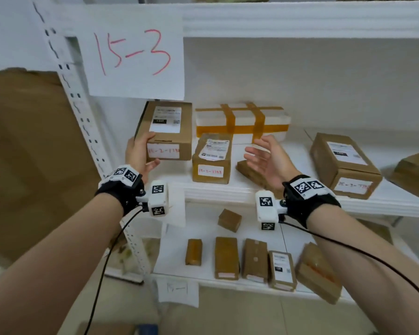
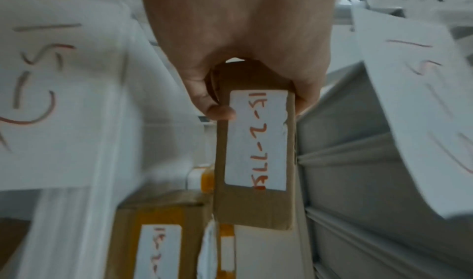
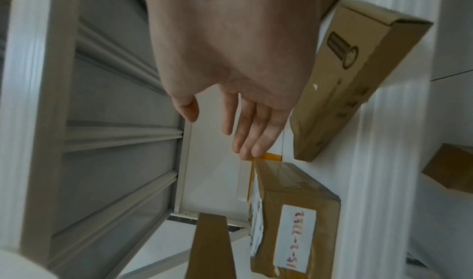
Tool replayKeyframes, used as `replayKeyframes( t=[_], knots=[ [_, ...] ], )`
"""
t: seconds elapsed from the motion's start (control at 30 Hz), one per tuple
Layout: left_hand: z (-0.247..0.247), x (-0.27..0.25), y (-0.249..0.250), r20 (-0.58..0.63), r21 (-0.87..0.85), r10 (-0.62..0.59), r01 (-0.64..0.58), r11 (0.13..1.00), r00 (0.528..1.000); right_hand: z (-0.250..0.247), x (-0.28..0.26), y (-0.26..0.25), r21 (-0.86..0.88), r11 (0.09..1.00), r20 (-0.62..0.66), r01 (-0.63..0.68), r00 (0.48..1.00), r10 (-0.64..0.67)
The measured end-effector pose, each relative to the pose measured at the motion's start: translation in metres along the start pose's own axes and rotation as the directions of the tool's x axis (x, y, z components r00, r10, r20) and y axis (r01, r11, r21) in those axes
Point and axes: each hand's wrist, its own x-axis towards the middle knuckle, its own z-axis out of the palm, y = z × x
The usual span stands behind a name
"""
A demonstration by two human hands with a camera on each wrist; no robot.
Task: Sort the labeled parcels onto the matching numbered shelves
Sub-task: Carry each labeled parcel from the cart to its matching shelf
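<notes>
Left hand [image 1: 140, 155] grip: holding cardboard parcel [image 1: 166, 131] marked 15-2. Right hand [image 1: 267, 160] grip: wide, empty. Advice: lower flat onto middle shelf [image 1: 300, 197], label outward.

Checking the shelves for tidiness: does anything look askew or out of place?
Yes. On the bottom shelf, the rightmost cardboard parcel lies skewed and juts over the front edge, unlike the straight row beside it.

You are standing in a parcel stockroom: white slotted-steel shelving [image 1: 300, 197] carries brown cardboard parcels [image 1: 211, 160] with printed shipping labels, and handwritten white paper signs [image 1: 133, 54], one reading "15-3", hang at the shelf edges.
</notes>
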Motion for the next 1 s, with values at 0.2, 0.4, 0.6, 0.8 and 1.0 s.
replayKeyframes(
  t=[0.2, 0.4, 0.6, 0.8, 1.0],
  knots=[
    [-0.033, 0.029, -0.033, -0.070, -0.013, -0.173, 0.172, 0.985, 0.982, 0.003, -0.002, 0.019, -0.039, 0.998, -0.092, -0.038, 0.995, 0.035],
    [-0.031, 0.049, -0.042, -0.151, 0.142, -0.208, 0.229, 0.963, 0.966, 0.000, -0.007, 0.033, -0.039, 0.999, -0.161, -0.031, 0.987, 0.024],
    [-0.026, 0.053, -0.045, -0.090, 0.310, -0.153, 0.174, 0.935, 0.984, 0.004, -0.020, 0.047, -0.084, 0.996, -0.198, -0.026, 0.980, 0.009],
    [-0.039, 0.050, -0.051, -0.240, 0.499, -0.143, 0.248, 0.830, 0.960, 0.010, -0.032, 0.060, -0.096, 0.993, -0.220, -0.065, 0.975, 0.042],
    [-0.043, 0.017, -0.051, -0.298, 0.469, -0.039, 0.182, 0.864, 0.954, 0.016, -0.046, 0.081, -0.096, 0.990, -0.197, -0.105, 0.977, 0.084]
  ],
)
